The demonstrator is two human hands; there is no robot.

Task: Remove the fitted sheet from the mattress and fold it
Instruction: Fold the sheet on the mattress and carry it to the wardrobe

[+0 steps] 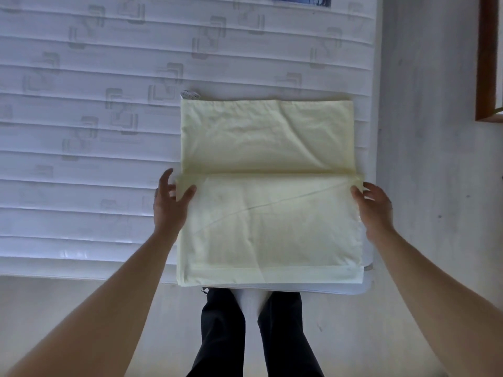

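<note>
— What lies at the far left?

— The bare mattress (89,110), white and quilted in bands with a grey square pattern, fills the left and upper part of the view. Its near edge runs across the lower left, with pale floor (68,308) below it.

— And the left hand?

— The left hand (170,198) sits at the left edge of the fitted sheet (268,186), level with the crease across its middle. The thumb lies on top of the cloth and the fingers (166,176) curl behind the edge, so the hand pinches the sheet's left corner there.

— Where is the sheet itself?

— It lies on the mattress near its right corner, pale yellow, folded into a flat rectangle. The near half forms a layer ending at the crease. A small white tag (189,94) sticks out at the far left corner. The near edge reaches the mattress edge, just above the person's dark trouser legs (250,330).

— The right hand?

— The right hand (374,204) grips the right end of the same crease, thumb on top and fingers curled round the bunched edge.

— Further right?

— Grey floor (424,131), and a brown wooden frame (487,63) at the upper right edge.
</note>
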